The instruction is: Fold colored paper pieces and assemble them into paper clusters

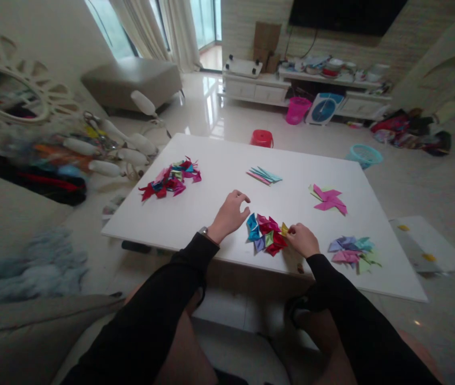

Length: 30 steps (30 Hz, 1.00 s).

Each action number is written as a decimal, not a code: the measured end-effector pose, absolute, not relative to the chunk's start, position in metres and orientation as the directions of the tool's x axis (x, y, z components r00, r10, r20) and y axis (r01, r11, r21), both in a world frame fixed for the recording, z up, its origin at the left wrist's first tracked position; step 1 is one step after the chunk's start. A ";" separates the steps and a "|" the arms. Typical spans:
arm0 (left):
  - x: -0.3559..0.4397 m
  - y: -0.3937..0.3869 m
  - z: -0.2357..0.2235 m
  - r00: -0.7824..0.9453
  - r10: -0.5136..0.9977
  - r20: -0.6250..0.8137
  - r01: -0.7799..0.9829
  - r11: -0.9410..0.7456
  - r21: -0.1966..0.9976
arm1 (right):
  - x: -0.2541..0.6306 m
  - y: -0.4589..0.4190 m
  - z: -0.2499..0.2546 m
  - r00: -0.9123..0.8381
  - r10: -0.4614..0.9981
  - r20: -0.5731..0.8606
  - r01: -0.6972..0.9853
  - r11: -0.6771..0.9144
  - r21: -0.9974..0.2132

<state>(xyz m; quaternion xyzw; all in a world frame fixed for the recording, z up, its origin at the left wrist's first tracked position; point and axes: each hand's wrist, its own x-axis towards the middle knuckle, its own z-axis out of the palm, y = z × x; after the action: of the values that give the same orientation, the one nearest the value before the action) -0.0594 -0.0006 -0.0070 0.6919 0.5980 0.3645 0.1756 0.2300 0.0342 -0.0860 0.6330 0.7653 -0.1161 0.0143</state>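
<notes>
My right hand (pixel 301 239) pinches a small yellow folded paper piece (pixel 284 229) at the right edge of a cluster of folded paper pieces (pixel 268 239) in blue, red, purple and green. My left hand (pixel 231 212) hovers just above and left of that cluster, its thumb and fingers apart with nothing between them. Both hands are over the near middle of the white table (pixel 211 176). A watch (pixel 203 231) sits on my left wrist.
A pile of folded papers (pixel 171 179) lies on the table's left. Folded strips (pixel 264 175) lie farther back; a pink pinwheel-like shape (pixel 329 200) and a pastel pile (pixel 354 252) lie right. A red stool (pixel 262 138) and blue basket (pixel 365 155) stand beyond.
</notes>
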 end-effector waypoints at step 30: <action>-0.293 -0.005 -0.066 -0.824 0.567 0.026 0.450 0.625 0.638 | 0.240 0.030 -0.033 -0.289 0.955 0.064 0.886 0.292 -0.360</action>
<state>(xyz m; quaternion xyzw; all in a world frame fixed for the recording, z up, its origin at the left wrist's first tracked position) -0.2925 -0.0053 -0.0660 0.2832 0.8970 0.3276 0.0892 0.2396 0.0299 -0.0331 0.5807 0.7925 -0.1288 -0.1345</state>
